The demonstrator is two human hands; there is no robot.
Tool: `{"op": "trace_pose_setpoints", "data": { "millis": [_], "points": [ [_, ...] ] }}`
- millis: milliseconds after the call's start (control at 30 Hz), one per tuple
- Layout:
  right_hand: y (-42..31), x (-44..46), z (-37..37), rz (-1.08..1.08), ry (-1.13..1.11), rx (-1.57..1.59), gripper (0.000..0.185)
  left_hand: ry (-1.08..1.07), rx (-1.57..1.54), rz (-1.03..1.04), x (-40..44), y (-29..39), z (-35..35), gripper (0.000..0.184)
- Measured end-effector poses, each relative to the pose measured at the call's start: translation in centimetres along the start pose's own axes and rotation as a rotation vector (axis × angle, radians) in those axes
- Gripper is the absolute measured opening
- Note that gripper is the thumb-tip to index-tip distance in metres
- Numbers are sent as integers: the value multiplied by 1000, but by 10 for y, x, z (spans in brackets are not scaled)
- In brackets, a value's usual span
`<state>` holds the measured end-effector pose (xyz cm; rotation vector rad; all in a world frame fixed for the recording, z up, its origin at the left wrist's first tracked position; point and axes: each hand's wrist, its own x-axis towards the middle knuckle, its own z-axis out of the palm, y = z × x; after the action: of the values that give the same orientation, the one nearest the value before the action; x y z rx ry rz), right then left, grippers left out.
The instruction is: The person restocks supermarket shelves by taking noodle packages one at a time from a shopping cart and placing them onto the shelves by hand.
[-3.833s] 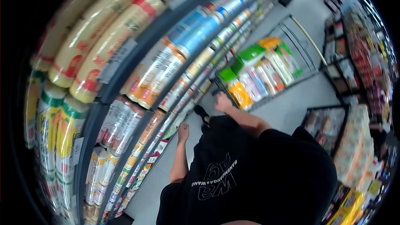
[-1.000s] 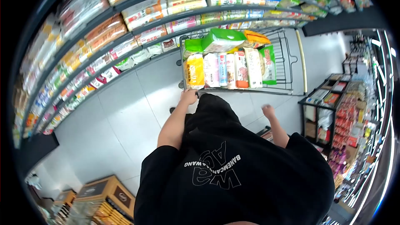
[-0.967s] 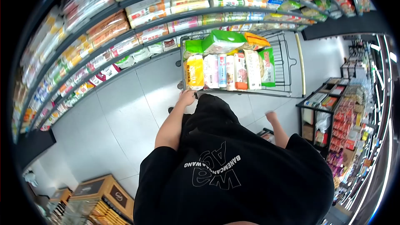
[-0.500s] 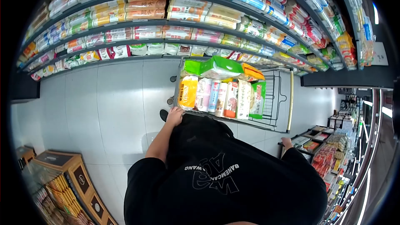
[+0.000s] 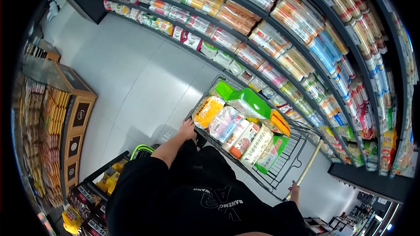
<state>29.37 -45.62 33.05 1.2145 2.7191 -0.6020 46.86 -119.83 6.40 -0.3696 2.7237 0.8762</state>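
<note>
A wire shopping cart (image 5: pixel 284 159) stands sideways in front of me, holding several packages at its left and middle. My left hand (image 5: pixel 187 130) is closed over the near corner of its left end, beside a yellow-orange package (image 5: pixel 208 112). At the cart's other end, my right hand (image 5: pixel 294 189) grips the near part of the pale handle bar (image 5: pixel 309 164); its fingers show only in part. Between them lie a green-and-white package (image 5: pixel 249 103), a white package with red print (image 5: pixel 243 140), a cream package (image 5: pixel 257 145) and a green bag (image 5: pixel 272 154).
Long shelves (image 5: pixel 245 32) full of packaged noodles run along the cart's far side. A wooden display stand (image 5: pixel 78 118) is at the left. Near my left arm are a green-rimmed basket (image 5: pixel 142 149) and a dark bin of yellow packs (image 5: pixel 109 178). Grey tiles (image 5: pixel 140 78) cover the floor.
My view has turned, so the shelves and cart now slant down to the right. My right hand has come onto the handle bar. My left hand stays on the cart's corner.
</note>
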Motion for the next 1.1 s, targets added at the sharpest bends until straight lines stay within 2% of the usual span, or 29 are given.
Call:
{"op": "trace_pose_setpoints", "data": {
  "millis": [67, 167, 200, 267, 400, 433, 467, 500, 533, 633, 733, 800, 900, 933, 967, 1033, 1067, 1100],
  "points": [
    [-7, -31, -1, 102, -93, 118, 46, -25, 10, -99, -8, 5, -6, 49],
    [-28, -53, 8, 87, -151, 158, 46, 80, -33, -92, -27, 12, -7, 54],
    [-23, -42, -27, 33, -189, 190, 47, 54, -19, -69, -38, 50, -3, 58],
    [-34, -49, -18, 95, -238, 230, 46, 68, -1, -30, -50, 65, -9, 59],
    [-45, -64, -15, 102, -391, 329, 49, 187, 54, 54, -56, 82, 15, 51],
    [-40, -60, -50, 92, -373, 315, 49, 124, 44, 26, -73, 121, 10, 49],
    [-45, -63, -49, 47, -391, 281, 49, 43, 53, -2, -74, 128, -5, 46],
    [-54, -70, -50, 60, -410, 285, 49, 153, 76, -24, -76, 132, -8, 43],
    [-64, -72, -50, 77, -430, 285, 50, 66, 98, -56, -71, 131, -10, 42],
    [-74, -77, -56, 72, -465, 308, 51, 28, 35, -57, -80, 122, -25, 37],
    [-66, -54, -96, 3, -479, 270, 54, 138, 25, -17, -116, 154, -13, 34],
    [-98, -82, -91, -61, -442, 229, 55, 250, 74, 3, -117, 142, -12, 33],
    [-107, -68, -120, -209, -562, 121, 55, 99, 61, 4, -140, 188, -37, 33],
    [-107, -53, -129, -190, -631, 124, 55, 41, 24, 8, -148, 204, -42, 33],
    [-107, -41, -138, -171, -700, 125, 55, 92, 25, 24, -155, 215, -34, 32],
    [-115, 6, -107, 57, -866, 213, 56, 191, -16, 48, -154, 208, -28, 34],
    [-110, 25, -108, 55, -933, 234, 54, 242, -29, 59, -165, 220, -23, 35],
    [-108, 24, -119, 65, -944, 231, 51, 268, -47, 14, -180, 237, -17, 45]
  ]
}}
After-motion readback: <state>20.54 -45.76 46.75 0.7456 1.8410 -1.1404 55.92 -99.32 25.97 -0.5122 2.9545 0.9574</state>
